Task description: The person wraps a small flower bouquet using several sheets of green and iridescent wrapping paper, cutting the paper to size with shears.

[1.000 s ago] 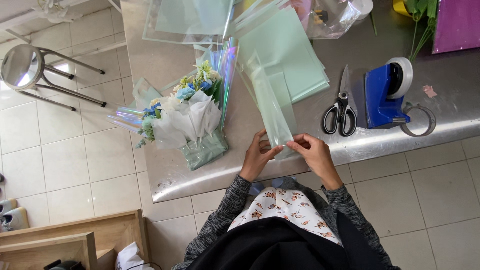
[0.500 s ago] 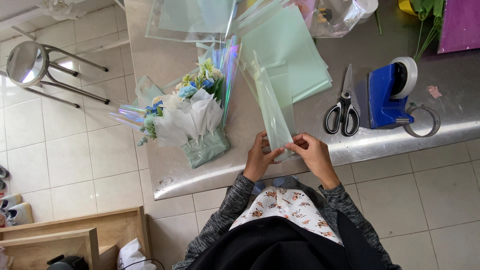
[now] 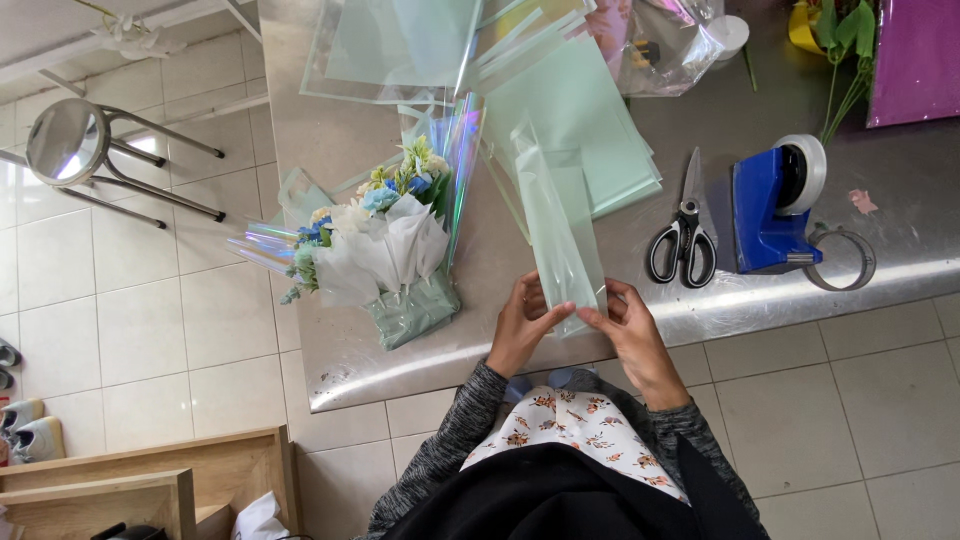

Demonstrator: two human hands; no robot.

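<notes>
A folded sheet of pale green translucent wrapping film (image 3: 556, 225) lies lengthwise on the steel table (image 3: 400, 375). My left hand (image 3: 522, 322) pinches its near end from the left, and my right hand (image 3: 632, 330) pinches the same end from the right, at the table's front edge. A small bouquet (image 3: 375, 245) of white, blue and green flowers, wrapped in white paper and iridescent film, lies to the left of my hands.
Black-handled scissors (image 3: 683, 235) and a blue tape dispenser (image 3: 775, 205) lie right of the film, with a loose tape ring (image 3: 838, 260). More pale green sheets (image 3: 585, 120) and clear film are stacked behind. A purple sheet (image 3: 915, 55) sits far right. A metal stool (image 3: 75, 145) stands on the tiled floor.
The view has shifted slightly. Both hands stay at the near end of the folded film, with fingers working the edge a little.
</notes>
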